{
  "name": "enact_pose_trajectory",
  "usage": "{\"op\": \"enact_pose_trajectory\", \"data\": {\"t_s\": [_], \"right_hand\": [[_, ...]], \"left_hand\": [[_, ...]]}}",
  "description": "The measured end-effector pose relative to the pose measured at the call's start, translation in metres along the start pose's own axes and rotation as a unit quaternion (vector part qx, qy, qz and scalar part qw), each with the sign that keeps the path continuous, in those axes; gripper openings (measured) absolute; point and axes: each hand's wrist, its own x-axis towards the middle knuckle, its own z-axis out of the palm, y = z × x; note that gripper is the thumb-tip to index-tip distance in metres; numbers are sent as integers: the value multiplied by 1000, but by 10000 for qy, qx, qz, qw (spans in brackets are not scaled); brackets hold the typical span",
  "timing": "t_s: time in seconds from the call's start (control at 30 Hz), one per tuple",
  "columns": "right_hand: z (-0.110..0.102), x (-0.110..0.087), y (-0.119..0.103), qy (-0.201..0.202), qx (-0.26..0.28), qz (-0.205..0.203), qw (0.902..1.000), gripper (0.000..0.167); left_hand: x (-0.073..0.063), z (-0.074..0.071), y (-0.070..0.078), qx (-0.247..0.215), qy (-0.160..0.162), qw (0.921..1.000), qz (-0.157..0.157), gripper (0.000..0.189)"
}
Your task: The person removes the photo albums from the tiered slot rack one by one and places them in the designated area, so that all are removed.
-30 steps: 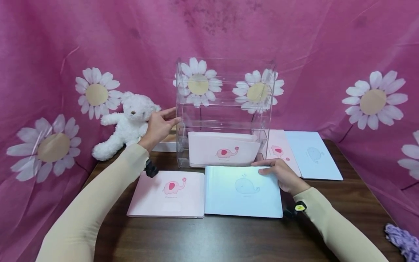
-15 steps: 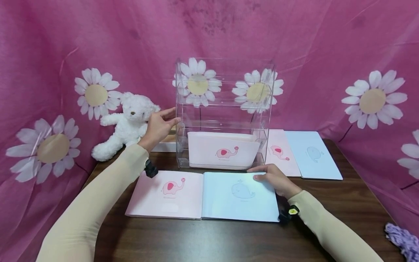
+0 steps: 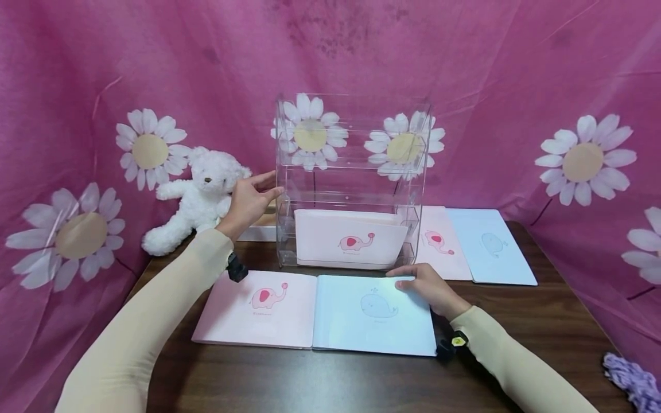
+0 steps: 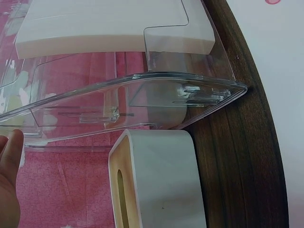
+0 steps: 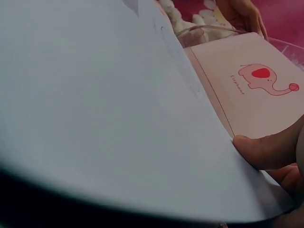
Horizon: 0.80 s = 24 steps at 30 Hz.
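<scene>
My left hand [image 3: 249,202] grips the left side of a clear acrylic rack [image 3: 353,166], thumb by its front edge. In the lowest tier stand pink booklets, the front one an elephant booklet [image 3: 350,238]. My right hand [image 3: 430,288] pinches the upper right corner of a pale blue whale booklet [image 3: 374,315], which lies before the rack. In the right wrist view, the thumb [image 5: 266,149] presses on that booklet's cover. Beside it, on the left, lies a pink elephant booklet [image 3: 258,312], their edges meeting.
Behind on the right lie another pink booklet [image 3: 446,246] and blue booklet [image 3: 492,246]. A white teddy bear [image 3: 201,195] sits at the back left, near a white and wooden box [image 4: 161,180]. Something purple and knitted [image 3: 632,378] is at the right edge of the brown table [image 3: 320,381].
My right hand has brought the blue booklet down toward me and slightly left, level with the pink one. My left hand keeps its place on the rack.
</scene>
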Motion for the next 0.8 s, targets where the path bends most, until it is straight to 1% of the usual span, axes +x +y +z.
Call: {"op": "enact_pose_trajectory", "data": {"t_s": [0.13, 0.2, 0.37, 0.53, 0.6, 0.8], "right_hand": [[2, 0, -2, 260, -711, -19, 9971, 28], [2, -1, -4, 343, -976, -44, 9946, 27], [1, 0, -4, 419, -1317, -159, 9903, 27], [2, 0, -2, 498, -1677, -439, 9836, 29], [3, 0, -2, 536, -1777, -529, 9812, 30], [2, -2, -2, 619, -1962, -705, 9761, 30]], "left_hand": [[0, 1, 1, 58, 12, 10000, 43, 54], [0, 1, 2, 85, 21, 9999, 70, 54], [0, 1, 3, 103, 21, 9999, 76, 54], [-1, 0, 0, 107, -3, 9999, -21, 55], [-1, 0, 0, 156, -5, 9999, -56, 55], [-1, 0, -1, 179, 3, 9998, -11, 56]]}}
